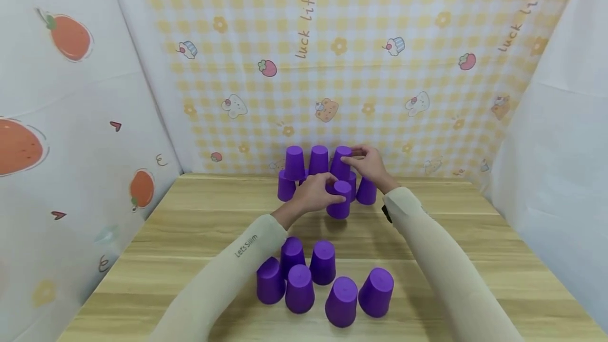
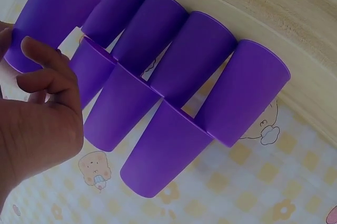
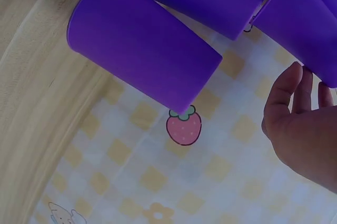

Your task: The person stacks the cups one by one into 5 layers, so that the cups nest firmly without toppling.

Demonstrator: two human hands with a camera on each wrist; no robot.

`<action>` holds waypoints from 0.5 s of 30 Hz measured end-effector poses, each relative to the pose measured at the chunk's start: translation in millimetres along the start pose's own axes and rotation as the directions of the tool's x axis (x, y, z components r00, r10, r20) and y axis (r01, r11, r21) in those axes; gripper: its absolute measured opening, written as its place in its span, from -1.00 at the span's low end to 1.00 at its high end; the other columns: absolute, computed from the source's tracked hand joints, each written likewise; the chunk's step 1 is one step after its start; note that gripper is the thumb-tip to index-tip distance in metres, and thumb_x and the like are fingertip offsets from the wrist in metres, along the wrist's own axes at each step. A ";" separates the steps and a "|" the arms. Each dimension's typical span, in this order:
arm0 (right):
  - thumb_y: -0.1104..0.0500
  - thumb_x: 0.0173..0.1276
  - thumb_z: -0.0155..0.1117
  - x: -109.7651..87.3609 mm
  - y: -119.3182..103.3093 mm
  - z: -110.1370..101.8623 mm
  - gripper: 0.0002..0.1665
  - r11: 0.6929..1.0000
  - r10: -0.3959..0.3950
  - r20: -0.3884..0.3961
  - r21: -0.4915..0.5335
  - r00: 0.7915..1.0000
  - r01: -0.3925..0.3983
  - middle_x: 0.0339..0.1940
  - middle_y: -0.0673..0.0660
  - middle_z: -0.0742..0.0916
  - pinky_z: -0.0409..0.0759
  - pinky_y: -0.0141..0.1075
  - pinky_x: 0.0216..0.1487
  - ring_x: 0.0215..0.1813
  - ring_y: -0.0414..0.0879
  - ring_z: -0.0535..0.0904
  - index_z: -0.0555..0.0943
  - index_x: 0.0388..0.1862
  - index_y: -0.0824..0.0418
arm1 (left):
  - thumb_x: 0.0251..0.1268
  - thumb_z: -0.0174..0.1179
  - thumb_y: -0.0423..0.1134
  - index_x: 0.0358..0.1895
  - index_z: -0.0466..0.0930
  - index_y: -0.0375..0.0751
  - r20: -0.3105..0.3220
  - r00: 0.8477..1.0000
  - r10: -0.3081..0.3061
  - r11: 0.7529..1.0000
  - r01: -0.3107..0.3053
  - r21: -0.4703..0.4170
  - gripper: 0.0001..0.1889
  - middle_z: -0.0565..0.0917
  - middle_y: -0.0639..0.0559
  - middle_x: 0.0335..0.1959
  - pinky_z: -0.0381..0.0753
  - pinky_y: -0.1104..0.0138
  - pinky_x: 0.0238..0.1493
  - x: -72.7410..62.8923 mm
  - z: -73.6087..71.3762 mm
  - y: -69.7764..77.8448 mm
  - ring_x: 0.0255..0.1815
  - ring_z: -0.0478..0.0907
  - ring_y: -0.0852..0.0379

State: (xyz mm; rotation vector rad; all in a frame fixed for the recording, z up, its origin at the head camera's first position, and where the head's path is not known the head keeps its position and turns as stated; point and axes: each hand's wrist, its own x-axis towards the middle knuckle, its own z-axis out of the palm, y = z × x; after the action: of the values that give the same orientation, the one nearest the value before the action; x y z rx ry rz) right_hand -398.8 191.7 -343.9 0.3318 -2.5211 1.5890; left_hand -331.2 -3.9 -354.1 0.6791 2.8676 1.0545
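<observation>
My left hand (image 1: pixel 312 194) holds an upside-down purple cup (image 1: pixel 339 202) in front of a cup stack, thumb on the near side. In the left wrist view this held cup (image 2: pixel 52 16) stands apart from the stacked ones. With thumb and fingers, my right hand (image 1: pixel 372 167) grips the rightmost upper cup (image 1: pixel 340 162), which sits on the lower row. Two more upper cups, a left one (image 1: pixel 294 162) and a middle one (image 1: pixel 319 159), stand beside it. Below them is a row of several upturned cups, its right end cup (image 1: pixel 366 192) showing; the left forearm and hand hide part of that row.
Several upturned purple cups stand loose nearer me, among them a front cup (image 1: pixel 341 302) and a right one (image 1: pixel 376 293). A patterned cloth wall (image 1: pixel 332 83) rises right behind the stack. White sheets flank the wooden table (image 1: pixel 199 226).
</observation>
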 end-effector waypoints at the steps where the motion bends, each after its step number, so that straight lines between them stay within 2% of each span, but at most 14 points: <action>1: 0.08 0.32 0.41 0.0 -0.2 -0.2 -0.40 1.000 0.001 0.000 -0.003 1.000 -0.001 0.15 0.35 0.64 0.59 0.00 0.14 0.15 0.23 0.60 0.50 0.24 0.35 | 0.16 0.43 0.04 0.19 0.56 -0.13 0.006 1.000 0.004 1.000 -0.004 0.002 -0.43 0.68 0.02 0.07 0.62 0.25 0.00 0.6 0.6 0.7 0.04 0.63 0.09; 8: 0.06 0.32 0.42 3.7 0.8 -0.6 -0.42 1.000 0.003 0.004 -0.017 1.000 -0.003 0.12 0.31 0.67 0.59 -0.01 0.13 0.13 0.18 0.62 0.52 0.21 0.32 | 0.16 0.43 0.03 0.19 0.57 -0.13 0.026 1.000 0.011 1.000 -0.011 0.018 -0.44 0.68 0.04 0.05 0.62 0.27 -0.02 2.4 2.9 3.9 0.01 0.64 0.11; 15: 0.07 0.32 0.43 9.8 4.7 2.6 -0.40 0.999 -0.005 0.000 -0.035 1.000 0.005 0.11 0.31 0.68 0.60 -0.04 0.13 0.12 0.17 0.64 0.52 0.23 0.33 | 0.16 0.44 0.01 0.20 0.56 -0.14 0.030 1.000 -0.006 1.000 0.006 0.010 -0.43 0.67 0.01 0.09 0.61 0.22 0.03 0.8 3.1 4.7 0.08 0.61 0.07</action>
State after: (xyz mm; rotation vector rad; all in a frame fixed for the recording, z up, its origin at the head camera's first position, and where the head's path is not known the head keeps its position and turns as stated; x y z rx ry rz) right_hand -409.5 190.3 -346.8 0.3339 -2.5426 1.5410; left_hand -329.6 1.5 -353.5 0.6802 2.8498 1.0217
